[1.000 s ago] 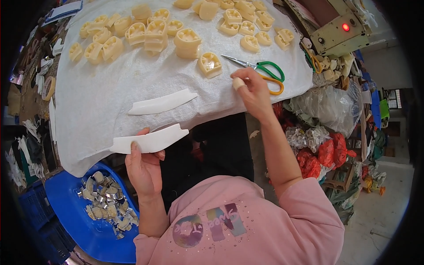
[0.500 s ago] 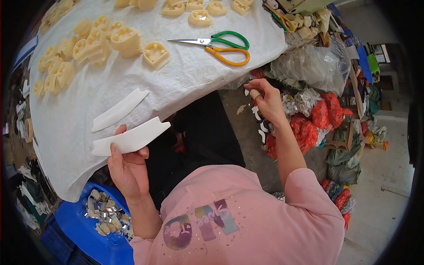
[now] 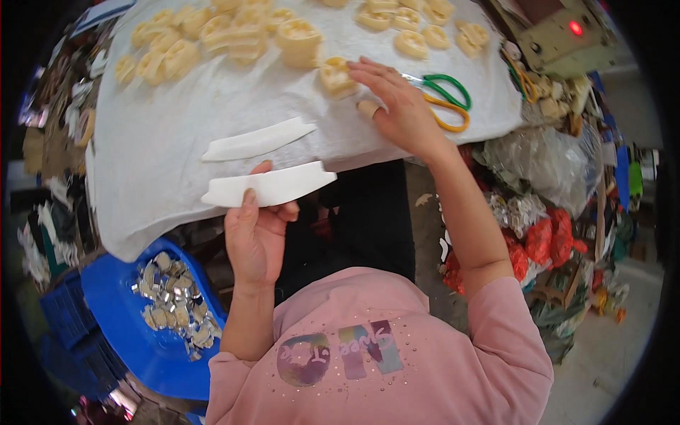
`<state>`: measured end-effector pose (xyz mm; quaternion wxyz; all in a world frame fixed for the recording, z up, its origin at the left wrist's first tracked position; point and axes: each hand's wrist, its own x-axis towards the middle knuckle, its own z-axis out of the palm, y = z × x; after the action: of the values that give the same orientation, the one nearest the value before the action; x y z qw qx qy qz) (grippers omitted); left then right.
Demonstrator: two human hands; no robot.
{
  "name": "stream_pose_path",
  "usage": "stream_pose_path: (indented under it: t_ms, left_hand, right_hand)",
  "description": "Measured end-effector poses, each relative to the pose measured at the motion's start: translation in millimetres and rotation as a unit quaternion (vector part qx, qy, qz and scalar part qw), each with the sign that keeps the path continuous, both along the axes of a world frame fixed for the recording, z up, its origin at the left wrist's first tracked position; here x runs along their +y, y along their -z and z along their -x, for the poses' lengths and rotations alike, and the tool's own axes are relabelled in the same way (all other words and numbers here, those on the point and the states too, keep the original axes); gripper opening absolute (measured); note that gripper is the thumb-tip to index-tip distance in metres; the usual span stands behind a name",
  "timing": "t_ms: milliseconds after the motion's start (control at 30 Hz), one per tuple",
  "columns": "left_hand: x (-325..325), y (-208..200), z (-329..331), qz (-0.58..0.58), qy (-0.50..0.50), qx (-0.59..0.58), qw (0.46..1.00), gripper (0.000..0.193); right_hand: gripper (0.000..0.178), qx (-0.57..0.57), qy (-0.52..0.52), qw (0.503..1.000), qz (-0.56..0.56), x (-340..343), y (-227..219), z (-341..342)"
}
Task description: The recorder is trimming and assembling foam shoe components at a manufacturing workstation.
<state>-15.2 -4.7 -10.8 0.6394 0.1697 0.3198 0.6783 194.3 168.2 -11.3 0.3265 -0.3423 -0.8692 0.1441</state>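
A curved white strip (image 3: 301, 180) with a notched end is pinched between the thumb and fingers of my left hand (image 3: 255, 241), at the near edge of the cloth. Just beyond it, a similar white strip (image 3: 258, 140) lies flat on the cloth. My right hand (image 3: 400, 113) is over the table with fingers stretched out and a tan band round one finger. Its fingertips are at a single cream-yellow moulded piece (image 3: 338, 76); I cannot tell whether they touch. Scissors (image 3: 450, 106) with one green and one orange handle lie partly under this hand.
White cloth (image 3: 152, 191) covers the table. Several cream moulded pieces (image 3: 241, 35) are grouped at its far side. A blue tub (image 3: 134, 347) of small metallic-and-beige pieces stands at left. Clear plastic (image 3: 545, 170) and red bags (image 3: 542, 237) lie at right, below a machine (image 3: 567, 39) with a red light.
My right hand has moved from beside the table, over the floor, up across the cloth to the cream piece and scissors. The left hand still holds its strip; the view has shifted.
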Motion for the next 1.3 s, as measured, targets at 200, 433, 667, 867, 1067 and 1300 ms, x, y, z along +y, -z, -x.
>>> stream_pose_path:
  t_ms: [200, 433, 667, 867, 1067, 1300]
  left_hand:
    - [-3, -1, 5, 0.012, -0.012, -0.002, 1.000, 0.041]
    - [-6, -5, 11, 0.017, -0.032, 0.017, 0.999, 0.043]
    - [-1, -5, 1, 0.015, -0.033, 0.042, 0.998, 0.044]
    - [-3, -7, -8, 0.024, -0.076, 0.063, 0.995, 0.044]
    - [-4, -8, -19, 0.011, -0.054, 0.070, 0.996, 0.044]
    - [-11, -31, -20, -0.021, 0.012, 0.026, 0.999, 0.043]
  right_hand:
    - [0.038, 0.054, 0.095, 0.988, 0.109, 32, 10, 12]
    - [0.030, 0.095, 0.122, 0.980, 0.125, -13, -20, -1]
    - [0.034, -0.003, 0.155, 0.986, -0.067, -36, 3, -10]
    - [0.044, 0.273, 0.085, 0.946, 0.152, -75, -18, -6]
    - [0.044, 0.312, -0.127, 0.937, 0.090, -114, -39, 39]
    - [0.054, 0.321, -0.124, 0.939, 0.001, -120, -15, 61]
